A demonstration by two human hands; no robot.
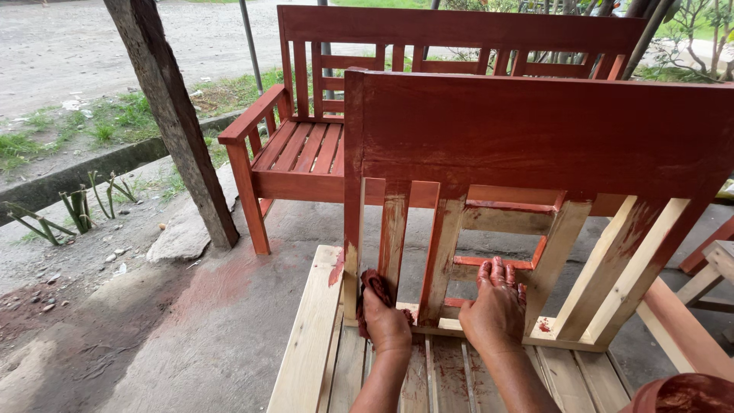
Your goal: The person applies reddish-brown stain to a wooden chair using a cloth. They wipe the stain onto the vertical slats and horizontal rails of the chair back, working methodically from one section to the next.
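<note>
left hand (384,320) rubbing a stained rag (374,284) on a chair-back slat (393,233), right hand (495,304) flat on the frame's bottom rail (550,330)

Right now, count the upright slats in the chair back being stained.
5: one by the left hand with its rag, one left of the right hand, three slanting to the right. None seems hidden.

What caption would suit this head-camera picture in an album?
Left hand rubs a red-stained rag on a half-stained wooden chair back; right hand steadies it.
</note>
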